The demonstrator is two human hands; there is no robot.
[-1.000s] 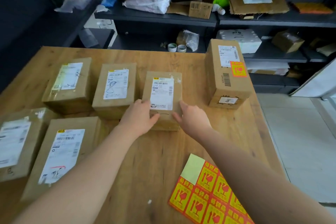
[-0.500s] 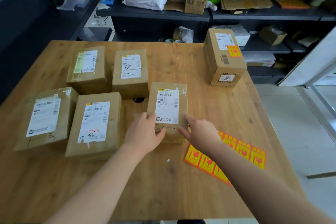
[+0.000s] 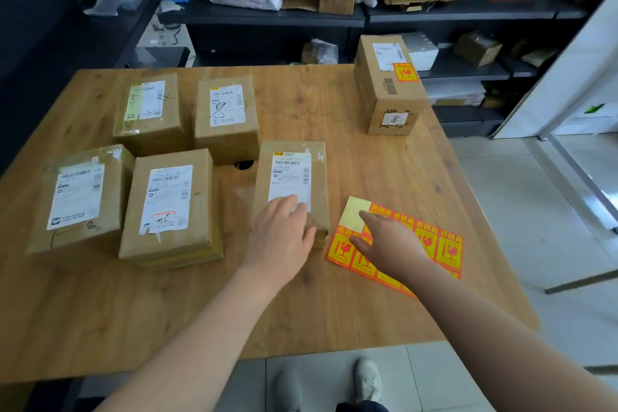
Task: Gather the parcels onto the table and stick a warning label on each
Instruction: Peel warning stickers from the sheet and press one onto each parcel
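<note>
Left hand (image 3: 284, 234) lies flat, fingers spread, on the middle parcel (image 3: 291, 187) on the bench (image 3: 334, 311). Right hand (image 3: 389, 244), open, reaches the warning label sheet (image 3: 444, 249) beside it. Peel 1 corner slowly, probably.

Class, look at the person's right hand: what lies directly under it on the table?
The right hand reaches over the orange-and-yellow warning label sheet. One corner's bare backing shows. The labels beneath palm and wrist are covered.
</note>
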